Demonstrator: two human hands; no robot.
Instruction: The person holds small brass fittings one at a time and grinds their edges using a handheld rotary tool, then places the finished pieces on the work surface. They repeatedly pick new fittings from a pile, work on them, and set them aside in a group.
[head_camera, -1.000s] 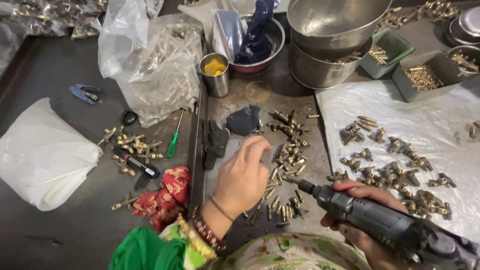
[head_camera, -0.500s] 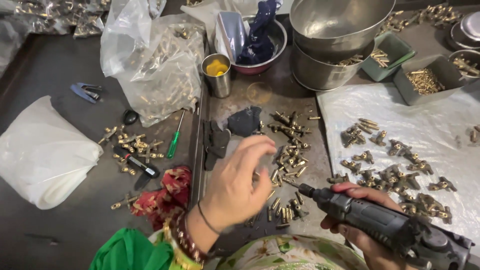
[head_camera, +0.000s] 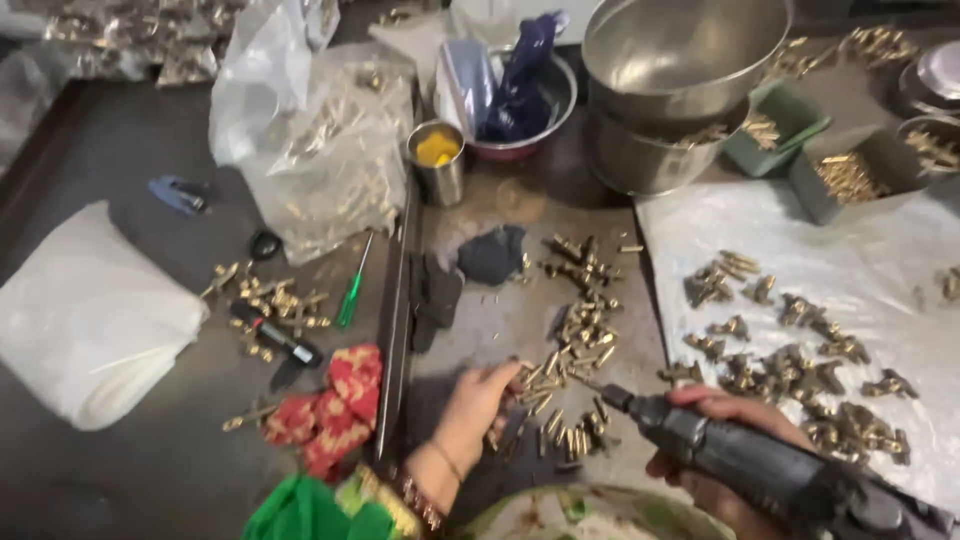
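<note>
A loose heap of small brass fittings (head_camera: 572, 345) lies at lower centre of the frame, short golden pieces scattered at all angles on the dark bench. To its right, a dark grey handheld rotary tool (head_camera: 760, 462) slants from lower right, tip pointing up-left toward the heap.

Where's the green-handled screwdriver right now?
In the head view, the green-handled screwdriver lies left of centre, just below the clear plastic bag, between a scatter of brass parts and the metal bar.

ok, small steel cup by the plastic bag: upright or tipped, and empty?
Upright and not empty: the cup stands on its base, its open rim faces up, and yellow material fills it near the top.
</note>
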